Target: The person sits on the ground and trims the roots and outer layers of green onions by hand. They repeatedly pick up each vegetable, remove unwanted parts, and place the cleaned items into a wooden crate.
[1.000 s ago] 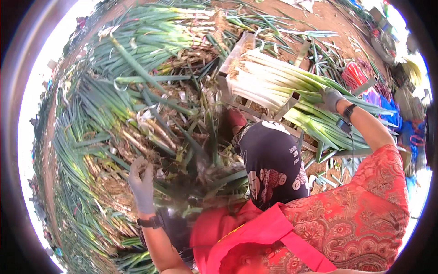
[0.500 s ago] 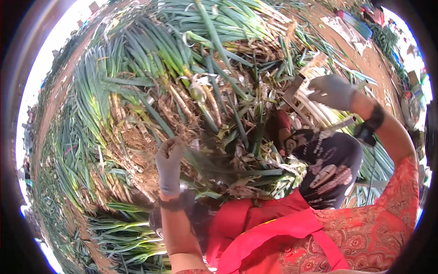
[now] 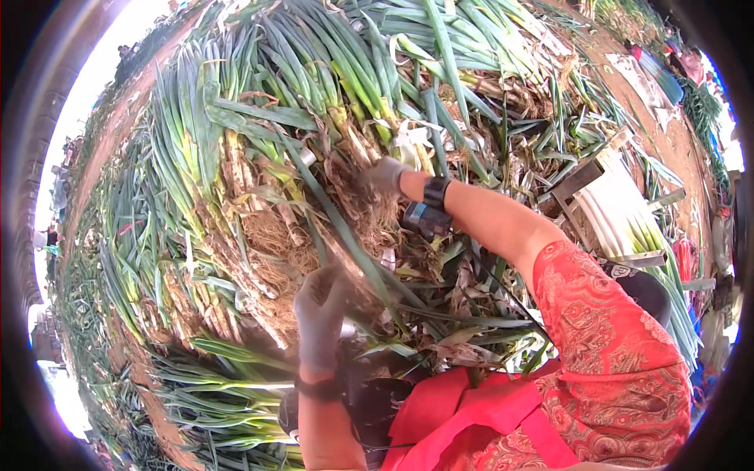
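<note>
**Both gloved hands deep in the leek pile**

While long green leeks (image 3: 236, 157) lie heaped across the ground from the left edge inward, their leaves fan toward the rim and their pale stems and tangled brown roots (image 3: 275, 251) face the person. Lower left, more leeks lie in a flatter layer (image 3: 212, 385) on the reddish soil.

Moving right, the left hand (image 3: 320, 310), in a grey glove, is raised in front of the root mass, fingers curled loosely; it is blurred, and whether it has hold of a stalk or only brushes the roots I cannot tell. A dark band circles its wrist.

Further right and higher, the right hand (image 3: 385, 174), also gloved, reaches into the heap where stems meet roots. Its fingers are buried among the stalks, so how far the grip has closed cannot be made out. A black wrist strap with a small dark device (image 3: 428, 216) sits just behind it, then the red patterned sleeve (image 3: 605, 314).

At the far right a wooden frame (image 3: 597, 188) carries a neat stack of white, cleaned stems (image 3: 628, 228), well apart from both hands.

Judging from this, the step in hand is picking stalks out of the raw pile. The next move calls for a firm hold near the base of a stalk, to draw it free of its neighbours.
</note>
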Tool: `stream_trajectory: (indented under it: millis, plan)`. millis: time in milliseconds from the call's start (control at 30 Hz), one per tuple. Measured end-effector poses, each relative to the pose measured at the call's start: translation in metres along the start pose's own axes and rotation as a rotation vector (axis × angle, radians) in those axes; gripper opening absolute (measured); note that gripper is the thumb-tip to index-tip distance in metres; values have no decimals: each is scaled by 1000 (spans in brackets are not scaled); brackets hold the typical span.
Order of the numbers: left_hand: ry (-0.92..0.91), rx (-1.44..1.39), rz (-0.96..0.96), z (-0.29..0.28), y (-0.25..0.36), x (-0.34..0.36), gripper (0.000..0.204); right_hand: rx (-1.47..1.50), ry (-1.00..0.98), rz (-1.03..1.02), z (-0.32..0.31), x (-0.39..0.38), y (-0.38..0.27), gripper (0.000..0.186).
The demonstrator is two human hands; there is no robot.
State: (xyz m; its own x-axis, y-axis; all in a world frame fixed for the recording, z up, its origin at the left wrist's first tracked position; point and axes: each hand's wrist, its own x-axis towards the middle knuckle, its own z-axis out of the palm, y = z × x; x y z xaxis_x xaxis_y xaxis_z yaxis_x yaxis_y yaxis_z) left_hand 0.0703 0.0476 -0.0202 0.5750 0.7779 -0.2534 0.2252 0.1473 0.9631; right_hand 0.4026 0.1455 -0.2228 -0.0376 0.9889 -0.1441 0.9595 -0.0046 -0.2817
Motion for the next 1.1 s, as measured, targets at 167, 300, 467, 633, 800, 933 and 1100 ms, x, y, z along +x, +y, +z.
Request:
stream_trajectory:
  millis: [167,300,467,633,800,933,1100]
  plan:
    - [82,18,28,-18,-23,-8,25,949,-56,624,-111,-76,-64,33]
    - [52,135,85,-4,-16,-3,25,1126,25,266,-11,-209,-66,35]
    - [23,54,72,8,-17,-12,26,1357,133,623,-49,-253,-107,32]
    - [-78,-39,38,30,-34,-8,41,1275,253,419,-56,-322,-145,35]
    - [-233,-219,-124,73,-30,-20,55,1299,92,479,-72,-432,-212,49]
    - [-285,-311,-201,125,-53,-31,45,943,-173,373,-32,-475,-218,60]
    - [-298,-384,-346,135,-84,-44,23,356,52,497,-90,-439,-187,53]
